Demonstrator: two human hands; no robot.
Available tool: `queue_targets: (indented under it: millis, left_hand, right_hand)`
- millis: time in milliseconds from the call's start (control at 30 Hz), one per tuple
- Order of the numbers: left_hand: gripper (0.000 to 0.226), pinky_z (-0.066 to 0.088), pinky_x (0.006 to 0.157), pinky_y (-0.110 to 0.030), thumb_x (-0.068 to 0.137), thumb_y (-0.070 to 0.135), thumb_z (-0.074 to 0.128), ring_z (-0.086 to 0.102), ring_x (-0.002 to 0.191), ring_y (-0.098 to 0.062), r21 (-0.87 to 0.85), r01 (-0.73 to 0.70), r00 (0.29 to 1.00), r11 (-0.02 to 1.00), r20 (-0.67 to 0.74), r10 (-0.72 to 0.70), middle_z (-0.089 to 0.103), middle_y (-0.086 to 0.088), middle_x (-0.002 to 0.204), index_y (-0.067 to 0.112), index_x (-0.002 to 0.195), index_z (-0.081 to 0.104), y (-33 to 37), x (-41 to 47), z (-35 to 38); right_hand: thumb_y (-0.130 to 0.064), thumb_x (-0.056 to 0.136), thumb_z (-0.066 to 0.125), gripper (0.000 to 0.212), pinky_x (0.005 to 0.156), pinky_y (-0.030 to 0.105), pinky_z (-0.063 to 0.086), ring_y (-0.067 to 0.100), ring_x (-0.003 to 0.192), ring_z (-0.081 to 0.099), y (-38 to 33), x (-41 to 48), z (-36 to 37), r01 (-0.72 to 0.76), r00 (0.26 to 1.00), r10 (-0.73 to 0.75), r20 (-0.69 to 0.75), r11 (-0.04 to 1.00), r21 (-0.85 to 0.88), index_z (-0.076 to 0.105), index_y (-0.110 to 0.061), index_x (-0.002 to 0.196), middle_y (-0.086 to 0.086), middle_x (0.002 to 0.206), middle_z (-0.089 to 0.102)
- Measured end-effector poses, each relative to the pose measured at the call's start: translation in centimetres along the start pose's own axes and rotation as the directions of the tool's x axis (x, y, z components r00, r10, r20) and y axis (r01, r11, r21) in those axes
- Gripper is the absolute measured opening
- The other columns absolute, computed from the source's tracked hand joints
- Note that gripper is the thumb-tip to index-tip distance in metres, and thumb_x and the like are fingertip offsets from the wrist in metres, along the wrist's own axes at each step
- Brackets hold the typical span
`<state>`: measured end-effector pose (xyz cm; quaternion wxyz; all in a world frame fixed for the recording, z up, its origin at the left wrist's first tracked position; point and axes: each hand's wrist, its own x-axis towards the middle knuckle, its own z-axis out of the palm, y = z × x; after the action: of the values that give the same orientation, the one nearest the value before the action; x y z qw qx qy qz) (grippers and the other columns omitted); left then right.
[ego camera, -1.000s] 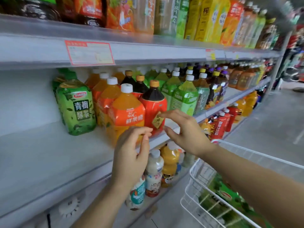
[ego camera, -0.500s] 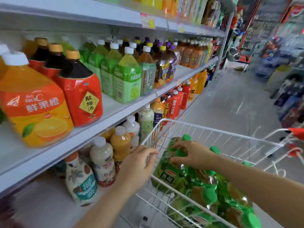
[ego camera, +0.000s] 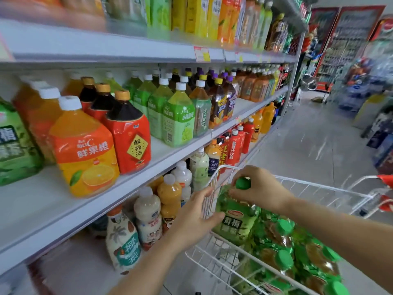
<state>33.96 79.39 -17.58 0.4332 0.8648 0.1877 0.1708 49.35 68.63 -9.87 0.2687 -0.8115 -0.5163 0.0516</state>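
A green tea bottle (ego camera: 238,220) with a green cap stands raised at the near left corner of the white wire cart (ego camera: 308,185). My right hand (ego camera: 258,187) grips it round the neck, just under the cap. My left hand (ego camera: 194,216) reaches over the cart's rim, its fingers against the side of the bottle. Several more green-capped bottles (ego camera: 295,256) lie packed in the cart. On the middle shelf (ego camera: 42,201) at the far left stands another green tea bottle (ego camera: 14,143).
An orange juice bottle (ego camera: 85,150) and a red plum drink bottle (ego camera: 129,137) stand at the shelf front, with rows of green and brown bottles beyond. The lower shelf holds milky and orange drinks (ego camera: 146,213). The aisle floor (ego camera: 314,141) stretches to the right; fridges stand far back.
My right hand has lifted the green bottle upright out of the pack in the cart. My left hand has moved from the cart rim onto the bottle's side. The view swung left.
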Motion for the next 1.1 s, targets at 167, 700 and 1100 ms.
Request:
queue_targets:
  millis: [167, 700, 1100]
  left_hand:
    - [0.075, 0.028, 0.109, -0.024, 0.077, 0.052, 0.068, 0.028, 0.129, 0.012, -0.198, -0.154, 0.977, 0.968, -0.177, 0.119, 0.027, 0.032, 0.142, 0.058, 0.134, 0.02, 4.5, -1.2, -4.7]
    - [0.087, 0.04, 0.106, -0.033, 0.059, 0.047, 0.08, 0.044, 0.127, 0.0, 0.119, -0.135, 0.505, 0.984, -0.846, 0.172, 0.045, 0.02, 0.137, 0.065, 0.126, 0.028, 1.5, -14.3, -19.2]
    - [0.084, 0.04, 0.098, -0.019, 0.07, 0.02, 0.081, 0.052, 0.119, -0.005, -0.018, -0.102, 0.352, 0.995, -0.936, 0.019, 0.051, 0.006, 0.133, 0.035, 0.137, 0.033, -5.3, -12.2, -25.8]
  right_hand:
    - [-0.015, 0.074, 0.076, 0.012, 0.054, 0.012, 0.045, 0.0, 0.057, 0.057, -7.7, 0.7, -5.7, 0.241, 0.958, -0.212, -0.194, 0.96, 0.145, 0.065, -0.017, 0.081, -0.007, 0.077, 0.063]
    - [-0.05, 0.079, 0.055, 0.025, 0.077, 0.034, 0.043, 0.026, 0.084, 0.057, -25.6, 5.1, 1.5, 0.514, 0.843, -0.507, -0.18, 0.66, 0.548, 0.066, -0.034, 0.094, 0.009, 0.093, 0.064]
    - [-0.042, 0.085, 0.062, 0.067, 0.107, 0.035, 0.034, 0.03, 0.135, 0.032, -24.9, 10.0, 9.2, 0.511, 0.858, -0.514, 0.016, 0.849, -0.13, 0.029, -0.034, 0.143, 0.012, 0.148, 0.025]
